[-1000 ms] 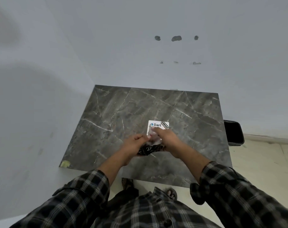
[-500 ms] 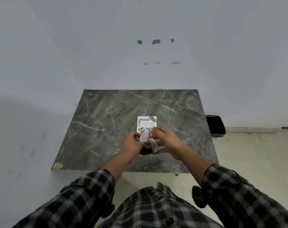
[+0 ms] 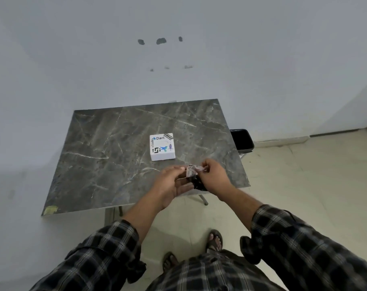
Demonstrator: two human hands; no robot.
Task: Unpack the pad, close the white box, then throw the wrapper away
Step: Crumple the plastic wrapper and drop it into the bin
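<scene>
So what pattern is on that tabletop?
The tabletop is dark grey marble with thin white veins, seen clearly in the head view.

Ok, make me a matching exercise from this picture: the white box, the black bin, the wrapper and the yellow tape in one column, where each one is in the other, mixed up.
Things:
1. white box
2. black bin
3. wrapper
4. yellow tape

Places:
A. on the floor beside the table's right edge
B. at the table's near left corner
C. held between both hands
D. near the middle of the table, lid shut

Pairs: 1-D, 2-A, 3-C, 4-B
</scene>
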